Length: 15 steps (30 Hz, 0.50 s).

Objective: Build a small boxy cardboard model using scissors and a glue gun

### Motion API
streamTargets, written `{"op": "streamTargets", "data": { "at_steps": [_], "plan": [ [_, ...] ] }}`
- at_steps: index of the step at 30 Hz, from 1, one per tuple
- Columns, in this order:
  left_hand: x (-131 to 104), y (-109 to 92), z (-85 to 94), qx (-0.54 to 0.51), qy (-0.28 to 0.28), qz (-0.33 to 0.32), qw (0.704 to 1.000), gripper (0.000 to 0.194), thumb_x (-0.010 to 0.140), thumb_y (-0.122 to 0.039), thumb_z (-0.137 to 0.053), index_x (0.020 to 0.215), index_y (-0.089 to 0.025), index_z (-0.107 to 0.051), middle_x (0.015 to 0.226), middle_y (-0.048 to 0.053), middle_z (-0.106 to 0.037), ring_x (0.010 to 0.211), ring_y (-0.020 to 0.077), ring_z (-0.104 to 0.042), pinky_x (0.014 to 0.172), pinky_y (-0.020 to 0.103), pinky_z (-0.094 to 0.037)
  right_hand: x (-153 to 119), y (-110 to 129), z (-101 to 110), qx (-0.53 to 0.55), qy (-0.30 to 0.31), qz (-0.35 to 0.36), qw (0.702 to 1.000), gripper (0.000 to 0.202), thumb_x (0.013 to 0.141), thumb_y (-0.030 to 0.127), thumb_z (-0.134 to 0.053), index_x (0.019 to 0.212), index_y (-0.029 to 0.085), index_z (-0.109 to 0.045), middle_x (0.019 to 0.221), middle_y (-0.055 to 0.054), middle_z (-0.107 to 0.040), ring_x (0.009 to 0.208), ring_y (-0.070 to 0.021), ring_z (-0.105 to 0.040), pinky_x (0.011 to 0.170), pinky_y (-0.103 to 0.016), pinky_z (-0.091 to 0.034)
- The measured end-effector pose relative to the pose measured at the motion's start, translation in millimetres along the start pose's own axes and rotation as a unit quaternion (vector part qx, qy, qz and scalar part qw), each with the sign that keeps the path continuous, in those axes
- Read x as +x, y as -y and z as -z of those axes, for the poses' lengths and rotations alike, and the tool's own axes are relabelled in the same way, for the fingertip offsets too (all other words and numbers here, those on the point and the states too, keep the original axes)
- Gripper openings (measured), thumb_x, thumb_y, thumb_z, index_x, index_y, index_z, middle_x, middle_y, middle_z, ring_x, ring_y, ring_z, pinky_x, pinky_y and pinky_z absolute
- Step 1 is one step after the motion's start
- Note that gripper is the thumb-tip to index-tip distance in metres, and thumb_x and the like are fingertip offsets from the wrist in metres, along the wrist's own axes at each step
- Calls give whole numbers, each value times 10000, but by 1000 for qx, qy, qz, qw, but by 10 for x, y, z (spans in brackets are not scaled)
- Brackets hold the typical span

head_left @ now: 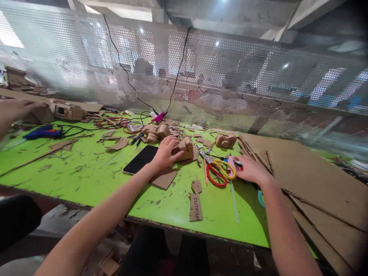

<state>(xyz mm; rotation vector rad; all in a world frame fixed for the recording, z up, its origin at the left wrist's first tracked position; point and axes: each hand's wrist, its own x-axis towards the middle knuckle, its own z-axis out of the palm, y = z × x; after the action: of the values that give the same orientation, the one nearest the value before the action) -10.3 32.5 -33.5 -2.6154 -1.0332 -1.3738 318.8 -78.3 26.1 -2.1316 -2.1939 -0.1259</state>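
Note:
My left hand [166, 152] is closed on a small cardboard camera model [186, 148], its fingers over the near left side and its thumb pointing right. A black phone [140, 159] lies under that wrist, beside a cardboard square [164, 178]. My right hand [250, 168] reaches in from the right and closes around a pink glue gun [231, 165]; part of the grip is hidden. Red-handled scissors [217, 176] and yellow-handled scissors [225, 168] lie against the gun. A clear glue stick [234, 203] sits below it, and a pink pencil [206, 172] is to the left.
More cardboard cameras [225, 140] stand toward the back, among scraps and cords. Large cardboard sheets [316, 172] cover the right side. At left, another person's hand [17, 109] is near a cardboard piece and a blue glue gun [43, 132]. A perforated panel [201, 76] rises behind.

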Motion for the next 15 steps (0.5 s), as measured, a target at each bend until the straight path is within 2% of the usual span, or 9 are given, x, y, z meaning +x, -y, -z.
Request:
{"op": "streamTargets", "data": {
  "at_steps": [1,2,4,7,10,12,13,15],
  "plan": [
    [5,-19,7,1,-11,9,1000,290,819,-361,-602,1045,-201,-518,1135,101,-561,1191,293,-467,1020,482,-375,-17,-53,1,21,66,2,998,560,696,282,-649,1242,189,-569,1137,-114,-660,930,-259,-630,680,-298,-440],
    [9,-48,10,-7,-22,23,999,289,811,-354,-609,1040,-203,-520,1112,95,-577,1157,290,-493,998,480,-389,-31,-80,-7,28,98,-7,995,648,651,245,-672,1281,191,-531,1138,-112,-660,897,-249,-639,651,-285,-432],
    [9,-126,6,-48,-43,71,995,296,809,-339,-608,1055,-204,-513,1040,82,-603,1024,264,-562,905,452,-446,-42,-81,-31,17,101,-32,994,603,634,238,-677,1224,193,-563,1098,-113,-673,849,-248,-644,604,-280,-407],
    [6,-262,-21,-181,-70,150,969,394,841,-346,-566,1191,-214,-440,927,48,-614,806,191,-594,737,358,-493,-27,-56,-42,1,66,-56,996,313,679,303,-655,980,217,-659,972,-88,-699,803,-252,-640,567,-285,-373],
    [26,-365,-31,-291,-89,177,936,448,880,-321,-494,1304,-238,-373,989,48,-608,833,163,-587,767,323,-485,-13,-134,-18,6,49,-78,996,221,695,275,-634,909,228,-668,967,-74,-691,821,-248,-632,585,-286,-376],
    [57,-398,-13,-337,-94,197,916,386,866,-303,-493,1245,-237,-466,1027,48,-601,866,162,-577,793,304,-473,-13,-241,-4,19,12,-90,996,237,715,270,-618,942,214,-660,1034,-91,-669,857,-249,-622,625,-295,-397],
    [77,-407,5,-367,-96,213,900,340,847,-296,-509,1180,-232,-521,983,38,-602,822,153,-571,761,283,-473,-14,-299,0,29,-20,-93,995,252,728,277,-611,965,203,-654,1064,-103,-656,871,-249,-616,645,-300,-409],
    [122,-420,60,-453,-113,249,849,260,787,-271,-558,1042,-223,-574,812,-3,-569,654,117,-521,629,228,-454,-10,-395,1,56,-106,-101,988,306,741,314,-616,1016,180,-635,1085,-124,-637,887,-255,-603,676,-310,-428]
  ]
}}
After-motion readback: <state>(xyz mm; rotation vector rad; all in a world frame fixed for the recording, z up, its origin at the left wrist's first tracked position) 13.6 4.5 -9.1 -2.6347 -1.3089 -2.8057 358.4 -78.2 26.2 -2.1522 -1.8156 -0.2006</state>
